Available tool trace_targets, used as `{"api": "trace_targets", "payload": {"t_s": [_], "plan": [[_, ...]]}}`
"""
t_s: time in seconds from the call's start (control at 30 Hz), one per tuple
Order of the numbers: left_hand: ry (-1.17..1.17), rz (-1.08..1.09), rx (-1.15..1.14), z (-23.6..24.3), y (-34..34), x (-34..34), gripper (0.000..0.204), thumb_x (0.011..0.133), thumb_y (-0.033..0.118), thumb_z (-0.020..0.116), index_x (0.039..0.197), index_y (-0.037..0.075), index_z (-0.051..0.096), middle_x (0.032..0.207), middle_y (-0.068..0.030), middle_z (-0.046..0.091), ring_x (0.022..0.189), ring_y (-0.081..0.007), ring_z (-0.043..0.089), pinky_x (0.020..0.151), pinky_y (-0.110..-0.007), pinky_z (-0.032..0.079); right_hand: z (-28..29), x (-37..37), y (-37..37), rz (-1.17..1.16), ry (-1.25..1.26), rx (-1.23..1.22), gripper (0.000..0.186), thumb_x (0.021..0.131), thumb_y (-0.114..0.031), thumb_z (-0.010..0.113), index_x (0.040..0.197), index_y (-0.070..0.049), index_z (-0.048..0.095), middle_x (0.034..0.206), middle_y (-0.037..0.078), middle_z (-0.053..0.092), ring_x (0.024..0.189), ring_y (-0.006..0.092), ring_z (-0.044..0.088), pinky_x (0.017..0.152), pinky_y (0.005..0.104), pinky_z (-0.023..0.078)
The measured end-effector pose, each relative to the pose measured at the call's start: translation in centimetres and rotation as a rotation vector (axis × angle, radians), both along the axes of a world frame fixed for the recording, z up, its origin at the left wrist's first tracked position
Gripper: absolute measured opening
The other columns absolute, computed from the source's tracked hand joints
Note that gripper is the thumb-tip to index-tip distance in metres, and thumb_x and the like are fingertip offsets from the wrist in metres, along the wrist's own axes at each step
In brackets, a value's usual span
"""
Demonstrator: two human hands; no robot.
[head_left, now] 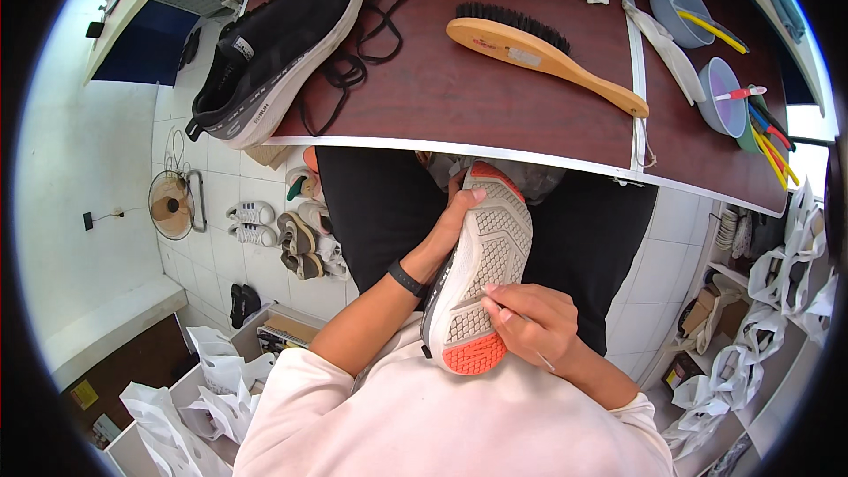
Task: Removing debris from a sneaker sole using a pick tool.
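Note:
A sneaker (495,247) lies across my lap with its sole facing up. The sole is grey and textured, with orange patches at both ends. My left hand (464,203) grips it by the far end, thumb on the sole's edge and fingers hidden behind. Over the near half of the sole, my right hand (534,322) pinches a thin metal tool (548,362). Its slim end sticks out below the hand; its tip is hidden at the sole, so its exact kind does not show. The matching black sneaker (296,44), unlaced, stands on the table at the left.
On the dark red table (415,97) lie a wooden-handled brush (530,49) and loose black laces (353,71). Bowls (723,97) with coloured-handled tools stand at the right. Several shoes (300,238) and a fan (170,205) are on the left floor; white bags (733,371) fill the right shelves.

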State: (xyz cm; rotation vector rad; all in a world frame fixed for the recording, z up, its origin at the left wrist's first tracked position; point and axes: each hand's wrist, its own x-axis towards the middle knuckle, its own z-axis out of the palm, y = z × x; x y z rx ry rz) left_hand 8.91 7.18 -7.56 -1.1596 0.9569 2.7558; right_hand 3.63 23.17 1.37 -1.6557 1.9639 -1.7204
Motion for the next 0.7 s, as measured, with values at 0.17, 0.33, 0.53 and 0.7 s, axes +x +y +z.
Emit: {"api": "trace_targets", "payload": {"t_s": [0.17, 0.33, 0.53, 0.7], "plan": [[0.046, 0.000, 0.063, -0.7, -0.2, 0.1, 0.077, 0.090, 0.038, 0.060, 0.150, 0.009, 0.021, 0.131, -0.0225, 0.052, 0.119, -0.0327, 0.059, 0.098, -0.045, 0.053, 0.6, -0.2, -0.3, 0.009, -0.054, 0.094, 0.032, 0.075, 0.009, 0.080, 0.081, -0.003, 0.051, 0.091, 0.017, 0.073, 0.064, 0.0245, 0.070, 0.051, 0.0294, 0.056], [0.102, -0.013, 0.115, -1.7, -0.2, 0.4, 0.087, 0.089, 0.039, 0.062, 0.152, 0.011, 0.009, 0.132, -0.0257, 0.047, 0.119, -0.0362, 0.059, 0.095, -0.048, 0.056, 0.2, -0.3, -0.3, -0.040, -0.231, 0.080, 0.031, 0.076, 0.008, 0.081, 0.078, -0.003, 0.052, 0.087, 0.015, 0.073, 0.060, 0.0230, 0.067, 0.050, 0.0293, 0.053], [0.050, -0.058, 0.159, -0.9, -0.1, 0.4, 0.068, 0.088, 0.045, 0.058, 0.141, 0.002, 0.046, 0.126, -0.0211, 0.062, 0.113, -0.0302, 0.063, 0.096, -0.042, 0.053, -0.3, -0.6, -0.2, -0.065, -0.273, 0.131, 0.033, 0.077, 0.009, 0.081, 0.081, -0.006, 0.051, 0.084, 0.015, 0.074, 0.065, 0.0225, 0.071, 0.054, 0.0287, 0.054], [0.079, -0.049, 0.203, -1.2, -0.5, 0.7, 0.080, 0.091, 0.038, 0.059, 0.152, 0.015, 0.012, 0.132, -0.0255, 0.048, 0.118, -0.0374, 0.060, 0.092, -0.050, 0.057, 0.2, -1.0, -0.3, -0.003, -0.305, 0.137, 0.032, 0.078, 0.009, 0.080, 0.082, -0.006, 0.052, 0.084, 0.014, 0.075, 0.066, 0.0210, 0.071, 0.055, 0.0278, 0.053]]}}
